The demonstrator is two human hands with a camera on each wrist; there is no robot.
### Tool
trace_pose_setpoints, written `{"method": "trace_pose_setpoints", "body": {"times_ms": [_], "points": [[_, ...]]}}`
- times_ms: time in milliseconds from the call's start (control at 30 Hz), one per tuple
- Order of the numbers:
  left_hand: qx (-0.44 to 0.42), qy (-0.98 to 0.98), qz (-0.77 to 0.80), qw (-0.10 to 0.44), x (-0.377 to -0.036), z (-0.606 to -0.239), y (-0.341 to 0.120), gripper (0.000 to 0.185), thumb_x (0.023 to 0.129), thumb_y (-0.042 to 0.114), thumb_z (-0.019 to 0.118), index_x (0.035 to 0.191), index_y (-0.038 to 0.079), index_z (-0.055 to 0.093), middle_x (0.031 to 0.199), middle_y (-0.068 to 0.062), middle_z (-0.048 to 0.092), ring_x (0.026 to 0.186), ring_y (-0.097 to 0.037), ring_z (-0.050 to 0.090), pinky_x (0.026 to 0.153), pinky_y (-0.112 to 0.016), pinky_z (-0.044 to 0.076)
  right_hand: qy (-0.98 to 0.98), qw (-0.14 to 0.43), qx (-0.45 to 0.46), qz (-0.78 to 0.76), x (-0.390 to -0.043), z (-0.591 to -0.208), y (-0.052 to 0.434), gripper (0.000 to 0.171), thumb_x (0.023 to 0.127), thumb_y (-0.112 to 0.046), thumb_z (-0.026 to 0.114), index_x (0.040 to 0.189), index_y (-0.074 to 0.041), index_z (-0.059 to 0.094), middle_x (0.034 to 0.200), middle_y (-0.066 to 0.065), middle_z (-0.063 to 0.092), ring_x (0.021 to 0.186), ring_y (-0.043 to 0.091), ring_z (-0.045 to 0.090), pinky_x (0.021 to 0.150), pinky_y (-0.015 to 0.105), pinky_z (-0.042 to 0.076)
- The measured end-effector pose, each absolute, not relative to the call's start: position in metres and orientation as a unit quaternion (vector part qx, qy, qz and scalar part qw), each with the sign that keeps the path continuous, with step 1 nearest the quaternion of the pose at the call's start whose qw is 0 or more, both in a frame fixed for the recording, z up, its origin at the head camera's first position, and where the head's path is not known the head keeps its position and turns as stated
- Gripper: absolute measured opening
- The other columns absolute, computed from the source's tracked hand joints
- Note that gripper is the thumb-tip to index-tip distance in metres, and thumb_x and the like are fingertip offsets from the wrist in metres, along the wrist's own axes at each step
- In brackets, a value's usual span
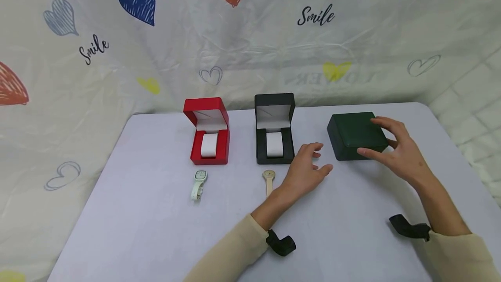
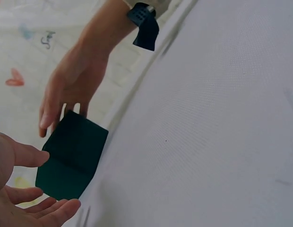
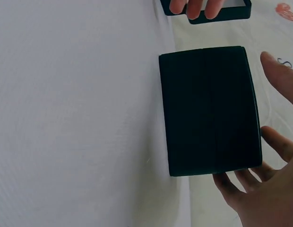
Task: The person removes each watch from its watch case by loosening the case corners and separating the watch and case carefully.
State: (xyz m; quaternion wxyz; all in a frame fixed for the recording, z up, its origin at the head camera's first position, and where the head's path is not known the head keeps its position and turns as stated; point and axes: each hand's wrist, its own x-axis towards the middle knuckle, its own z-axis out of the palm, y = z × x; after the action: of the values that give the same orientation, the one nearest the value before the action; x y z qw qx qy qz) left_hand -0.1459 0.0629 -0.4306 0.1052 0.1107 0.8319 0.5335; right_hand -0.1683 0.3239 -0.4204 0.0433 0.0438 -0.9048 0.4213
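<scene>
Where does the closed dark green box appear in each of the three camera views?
Head: green box right of centre on the table, beside the right hand.
Left wrist: lower left, below the right hand.
Right wrist: centre right, the right hand beside it.
Shared landmark: the right hand at the box.

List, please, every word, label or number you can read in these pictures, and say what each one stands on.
"Smile": cursive, on the backdrop cloth, upper left.
"Smile": same cloth, upper right of centre.
Faint mirrored lettering beside the yellow heart: too pale to read.
Watch dials: too small to read.
Red box, black box, green box: no text visible.
</scene>
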Motion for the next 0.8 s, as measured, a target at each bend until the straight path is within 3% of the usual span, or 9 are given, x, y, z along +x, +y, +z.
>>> {"method": "trace_pose_setpoints", "body": {"times_ms": [133, 200, 267, 367, 467, 567, 600, 733, 800], "points": [[0.106, 0.838, 0.524, 0.112, -0.149, -0.433, 0.069, 0.06, 0.098, 0.019, 0.074, 0.152, 0.012, 0.05, 0.146, -0.008, 0.056, 0.125, -0.02, 0.065, 0.087, -0.015, 0.055, -0.899, 0.018, 0.062, 0.434, -0.173, -0.423, 0.328, 0.098, 0.085, -0.02, 0.087, 0.164, -0.032, 0.03, 0.173, 0.005, 0.022, 0.158, 0.023, 0.022, 0.126, 0.053, 0.027], [0.102, 0.837, 0.524, 0.116, -0.151, -0.435, 0.072, 0.06, 0.098, 0.019, 0.073, 0.152, 0.013, 0.049, 0.147, -0.008, 0.055, 0.125, -0.02, 0.065, 0.088, -0.015, 0.055, -0.893, 0.0, 0.074, 0.443, -0.176, -0.425, 0.33, 0.105, 0.083, -0.017, 0.088, 0.166, -0.032, 0.025, 0.176, 0.003, 0.013, 0.161, 0.036, 0.016, 0.122, 0.075, 0.019], [0.097, 0.835, 0.529, 0.118, -0.152, -0.435, 0.075, 0.06, 0.098, 0.02, 0.073, 0.152, 0.013, 0.049, 0.148, -0.007, 0.055, 0.127, -0.02, 0.065, 0.089, -0.016, 0.056, -0.889, -0.015, 0.084, 0.449, -0.179, -0.426, 0.332, 0.111, 0.082, -0.015, 0.089, 0.167, -0.032, 0.021, 0.178, 0.001, 0.005, 0.16, 0.047, 0.012, 0.114, 0.085, 0.017], [0.094, 0.832, 0.534, 0.118, -0.153, -0.436, 0.081, 0.061, 0.098, 0.022, 0.074, 0.153, 0.013, 0.048, 0.15, -0.005, 0.055, 0.131, -0.017, 0.063, 0.092, -0.015, 0.055, -0.887, -0.033, 0.091, 0.453, -0.182, -0.429, 0.335, 0.116, 0.08, -0.012, 0.089, 0.168, -0.033, 0.016, 0.178, 0.001, 0.0, 0.159, 0.053, 0.01, 0.114, 0.084, 0.018], [0.099, 0.832, 0.534, 0.114, -0.155, -0.437, 0.087, 0.064, 0.097, 0.022, 0.074, 0.154, 0.013, 0.047, 0.152, -0.004, 0.054, 0.134, -0.015, 0.061, 0.094, -0.014, 0.055, -0.884, -0.038, 0.098, 0.456, -0.183, -0.432, 0.339, 0.117, 0.08, -0.008, 0.087, 0.168, -0.033, 0.014, 0.178, 0.004, 0.0, 0.157, 0.056, 0.012, 0.126, 0.068, 0.02], [0.103, 0.833, 0.533, 0.108, -0.157, -0.439, 0.091, 0.066, 0.097, 0.022, 0.074, 0.155, 0.013, 0.045, 0.153, -0.004, 0.053, 0.136, -0.015, 0.059, 0.094, -0.014, 0.054, -0.881, -0.041, 0.106, 0.46, -0.185, -0.435, 0.343, 0.117, 0.081, -0.004, 0.085, 0.168, -0.033, 0.013, 0.177, 0.006, 0.002, 0.155, 0.057, 0.014, 0.129, 0.042, 0.021], [0.104, 0.833, 0.533, 0.107, -0.158, -0.44, 0.092, 0.066, 0.097, 0.023, 0.074, 0.156, 0.013, 0.045, 0.153, -0.004, 0.053, 0.136, -0.015, 0.059, 0.094, -0.013, 0.054, -0.879, -0.043, 0.106, 0.463, -0.186, -0.436, 0.344, 0.118, 0.08, -0.003, 0.085, 0.168, -0.034, 0.013, 0.177, 0.007, 0.002, 0.155, 0.057, 0.014, 0.128, 0.04, 0.022], [0.097, 0.834, 0.532, 0.107, -0.16, -0.444, 0.095, 0.068, 0.097, 0.024, 0.075, 0.157, 0.014, 0.044, 0.153, -0.005, 0.053, 0.132, -0.015, 0.062, 0.092, -0.013, 0.054, -0.872, -0.056, 0.108, 0.475, -0.189, -0.437, 0.347, 0.119, 0.079, 0.0, 0.084, 0.168, -0.035, 0.013, 0.176, 0.009, 0.004, 0.155, 0.055, 0.013, 0.127, 0.06, 0.019], [0.093, 0.834, 0.532, 0.109, -0.161, -0.445, 0.096, 0.069, 0.097, 0.024, 0.075, 0.157, 0.015, 0.043, 0.153, -0.005, 0.053, 0.128, -0.014, 0.064, 0.091, -0.014, 0.054, -0.873, -0.062, 0.108, 0.472, -0.19, -0.437, 0.348, 0.119, 0.08, 0.0, 0.084, 0.168, -0.035, 0.013, 0.175, 0.011, 0.008, 0.157, 0.042, 0.019, 0.126, 0.059, 0.023]]}}
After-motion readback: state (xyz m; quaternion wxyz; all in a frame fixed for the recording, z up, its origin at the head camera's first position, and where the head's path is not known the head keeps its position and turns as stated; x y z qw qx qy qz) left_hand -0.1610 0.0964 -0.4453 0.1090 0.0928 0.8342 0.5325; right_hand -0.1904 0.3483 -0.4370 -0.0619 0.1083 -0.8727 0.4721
